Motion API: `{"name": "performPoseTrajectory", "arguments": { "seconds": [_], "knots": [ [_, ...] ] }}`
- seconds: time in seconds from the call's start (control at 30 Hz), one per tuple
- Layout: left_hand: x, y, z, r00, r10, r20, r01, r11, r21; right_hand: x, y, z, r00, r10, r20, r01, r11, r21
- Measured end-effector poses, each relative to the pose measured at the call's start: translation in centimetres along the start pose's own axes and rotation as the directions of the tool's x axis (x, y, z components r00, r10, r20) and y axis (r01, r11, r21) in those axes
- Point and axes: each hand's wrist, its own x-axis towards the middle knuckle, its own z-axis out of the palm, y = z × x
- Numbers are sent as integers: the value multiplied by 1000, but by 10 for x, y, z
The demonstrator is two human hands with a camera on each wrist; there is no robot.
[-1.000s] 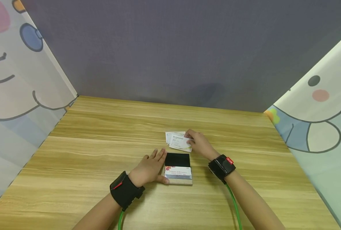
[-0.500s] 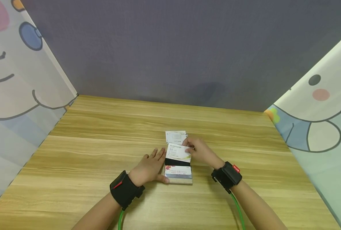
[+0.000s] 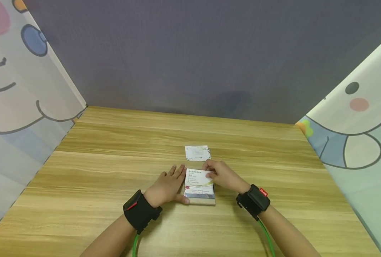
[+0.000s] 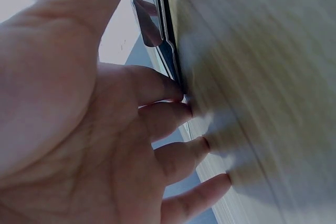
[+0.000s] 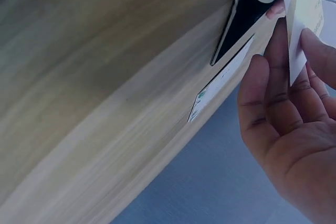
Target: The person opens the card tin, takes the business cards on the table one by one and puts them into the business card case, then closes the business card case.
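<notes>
With the left hand (image 3: 166, 187) flat, fingers straight, bracing the card case (image 3: 199, 195) at table centre, the right hand (image 3: 220, 174) pinches a business card (image 3: 199, 177) over it, the stack (image 3: 197, 152) at 12 o'clock; seating the card squarely appears next.

Right wrist view. We see the right hand (image 5: 294, 140) at the right edge, its fingers (image 5: 273, 77) curled round a white card (image 5: 300, 19) and pinching it near its lower edge; the card stands tilted, printed face mostly turned away. Beyond the fingers lies a dark open case (image 5: 239, 19) on the wooden table (image 5: 94, 93). Just beside it a second card (image 5: 220, 80) lies flat on the table; its print is probably coloured at one corner, too small to read.
</notes>
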Motion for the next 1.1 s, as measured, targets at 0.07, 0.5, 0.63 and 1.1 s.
{"name": "performPoseTrajectory", "arguments": {
  "seconds": [0.07, 0.5, 0.63, 1.1],
  "knots": [
    [0, 0, -1, 1000, 1, 1, -1, 1000, -2, 0, 0, 1, 1000, 7, -1, -7, 1000, -4],
    [1, 1, -3, 1000, -1, -1, 1, 1000, 10, -1, 0, 4, 997, -21, 72, 26, 998, -66],
    [1, 1, -3, 1000, 2, -3, -2, 1000, 13, -1, 1, 5, 994, -28, 107, 37, 996, -80],
    [0, 1, -1, 1000, -3, 5, 2, 1000, 22, -4, -5, 8, 980, -41, 195, 54, 997, -63]
  ]
}}
